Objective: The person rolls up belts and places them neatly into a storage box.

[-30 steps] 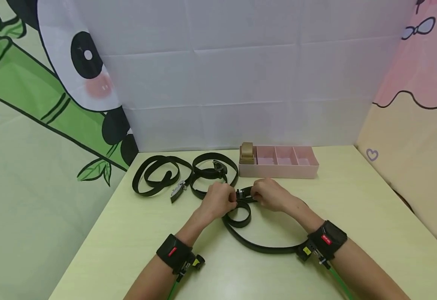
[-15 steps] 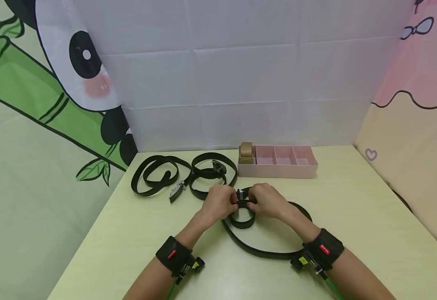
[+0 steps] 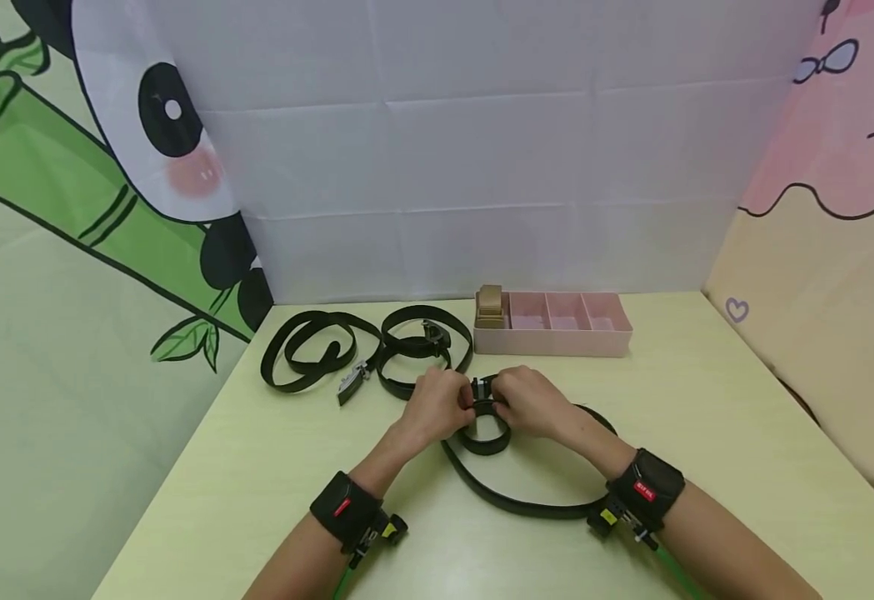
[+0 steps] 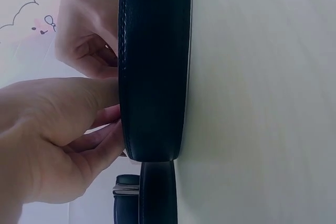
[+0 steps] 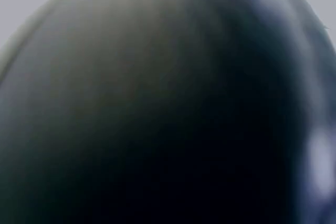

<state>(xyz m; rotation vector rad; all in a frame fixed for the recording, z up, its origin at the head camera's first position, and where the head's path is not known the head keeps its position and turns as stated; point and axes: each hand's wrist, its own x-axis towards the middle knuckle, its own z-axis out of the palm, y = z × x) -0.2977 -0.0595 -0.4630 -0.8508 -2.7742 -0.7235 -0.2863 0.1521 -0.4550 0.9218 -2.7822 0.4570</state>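
On the left of the pale yellow-green counter (image 3: 257, 467), a loosely looped black belt with a silver buckle (image 3: 325, 367) and a coiled black belt with a dark metal buckle (image 3: 410, 343) are best left undisturbed. The left hand (image 3: 437, 404) pinches the long, stitched black leather belt (image 3: 519, 506), which stands on edge nearest the person, its small inner loop (image 3: 485, 448) between the hands. If the step is coiling, these fingers should steady the loop, edges level. The right hand (image 3: 530, 402) also has its fingers clamped on that strap, tips partly hidden; it should feed snugly, without twisting. It sits closer to the left hand than a second ago, its fingers now at the loop. Farther right, the divided pink tray (image 3: 552, 342) holds a rolled tan strap (image 3: 491, 312), unchanged.
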